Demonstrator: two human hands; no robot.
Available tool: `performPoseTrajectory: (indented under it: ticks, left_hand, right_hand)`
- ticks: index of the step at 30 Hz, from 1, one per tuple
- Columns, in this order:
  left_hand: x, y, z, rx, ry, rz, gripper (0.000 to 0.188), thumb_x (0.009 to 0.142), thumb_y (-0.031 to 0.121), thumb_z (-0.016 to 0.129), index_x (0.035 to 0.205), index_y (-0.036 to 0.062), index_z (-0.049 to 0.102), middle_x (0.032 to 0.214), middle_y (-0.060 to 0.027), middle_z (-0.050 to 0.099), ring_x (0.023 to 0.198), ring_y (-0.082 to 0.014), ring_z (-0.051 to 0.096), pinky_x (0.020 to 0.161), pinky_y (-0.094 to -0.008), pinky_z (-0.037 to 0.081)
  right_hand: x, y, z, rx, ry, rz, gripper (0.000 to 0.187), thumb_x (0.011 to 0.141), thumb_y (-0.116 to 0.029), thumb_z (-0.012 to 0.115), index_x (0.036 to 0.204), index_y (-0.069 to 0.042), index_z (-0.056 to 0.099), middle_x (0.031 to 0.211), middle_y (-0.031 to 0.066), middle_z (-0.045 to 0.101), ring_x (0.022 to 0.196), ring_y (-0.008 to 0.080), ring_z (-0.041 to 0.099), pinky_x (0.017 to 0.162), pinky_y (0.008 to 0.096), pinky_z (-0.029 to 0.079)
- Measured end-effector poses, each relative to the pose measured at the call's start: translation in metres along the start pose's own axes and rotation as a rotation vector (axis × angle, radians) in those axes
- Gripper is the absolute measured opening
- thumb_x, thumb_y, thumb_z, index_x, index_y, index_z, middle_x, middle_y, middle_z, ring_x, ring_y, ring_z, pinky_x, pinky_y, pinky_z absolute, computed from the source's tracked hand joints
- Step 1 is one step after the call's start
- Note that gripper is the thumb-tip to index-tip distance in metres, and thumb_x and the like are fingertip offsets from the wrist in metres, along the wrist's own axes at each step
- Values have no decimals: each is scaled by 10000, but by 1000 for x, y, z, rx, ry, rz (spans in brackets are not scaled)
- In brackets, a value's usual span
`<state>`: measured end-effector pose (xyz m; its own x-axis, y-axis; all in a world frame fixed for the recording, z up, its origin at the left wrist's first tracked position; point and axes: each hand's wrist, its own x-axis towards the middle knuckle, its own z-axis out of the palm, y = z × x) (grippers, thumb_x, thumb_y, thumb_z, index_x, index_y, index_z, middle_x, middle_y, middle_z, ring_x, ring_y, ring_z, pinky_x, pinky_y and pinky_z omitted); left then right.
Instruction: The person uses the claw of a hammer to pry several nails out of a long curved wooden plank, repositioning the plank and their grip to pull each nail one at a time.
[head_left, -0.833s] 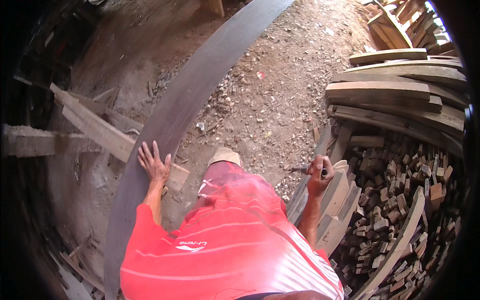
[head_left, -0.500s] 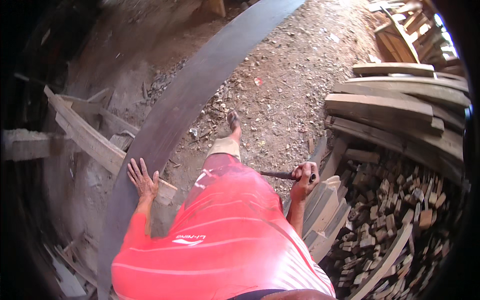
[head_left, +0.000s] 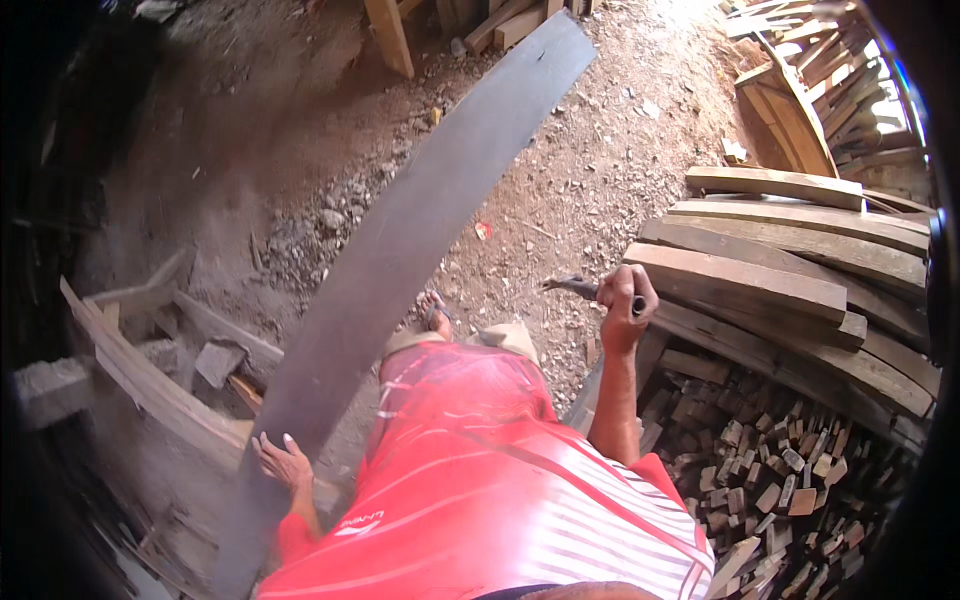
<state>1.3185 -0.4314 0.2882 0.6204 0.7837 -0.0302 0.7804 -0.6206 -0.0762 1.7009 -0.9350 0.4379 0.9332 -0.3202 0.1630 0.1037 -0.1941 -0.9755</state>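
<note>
A long, smooth dark board [head_left: 400,230] runs from lower left to the far middle, on my left. My left hand [head_left: 285,462] lies against its near edge with the fingers apart, not wrapped round it. My right hand [head_left: 630,303], raised on the right, is closed round the dark tubular handle of what looks like a hammer [head_left: 575,287]. The tool's far end points left and seems forked; the round handle end shows beside my fist.
Curved timber beams [head_left: 740,280] are stacked at the right, above a heap of small wood offcuts [head_left: 770,470]. A rough wooden frame [head_left: 150,390] stands at the left, partly behind the board. Gravel and debris cover the ground [head_left: 520,230]. More timber [head_left: 390,40] stands at the far side.
The board's far end has come into view, and the view has shifted. My right hand has risen with the tool, farther from my body. My left hand stays on the board.
</note>
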Motion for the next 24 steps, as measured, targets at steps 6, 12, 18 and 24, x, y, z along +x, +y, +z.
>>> performPoseTrajectory:
  ticks: [6, 12, 18, 24]
  left_hand:
    - [100, 228, -30, -425, 116, 351, 561, 928, 254, 641, 1412, 49, 446, 1495, -213, 408, 1393, -411, 371, 1143, -560, 286]
    - [147, 443, -51, -517, 183, 531, 638, 874, 257, 717, 1423, 64, 455, 1476, -198, 422, 1404, -405, 344, 1153, -568, 259]
    - [169, 572, -40, -417, 15, 343, 793, 819, 498, 745, 1442, 100, 457, 1419, -179, 499, 1360, -386, 407, 1117, -592, 263]
    - [186, 605, -34, -279, -258, 97, 859, 745, 736, 683, 1312, 99, 583, 1306, -176, 612, 1278, -371, 503, 1078, -585, 271]
  right_hand:
    - [116, -3, 15, 261, 102, -45, 285, 1006, -194, 533, 759, -52, 534, 600, 1, 463, 485, 76, 390, 455, 271, 326]
    - [238, 4, 23, 456, 21, -82, 313, 1007, -197, 564, 737, -54, 499, 600, 5, 462, 461, 70, 368, 436, 269, 320]
    - [373, 12, 32, 535, -149, -176, 295, 1001, -172, 556, 739, -44, 507, 609, 16, 486, 474, 76, 429, 447, 264, 365]
    - [494, 18, 58, 551, -222, -191, 241, 981, -131, 591, 773, -13, 568, 620, 36, 530, 498, 90, 477, 460, 269, 387]
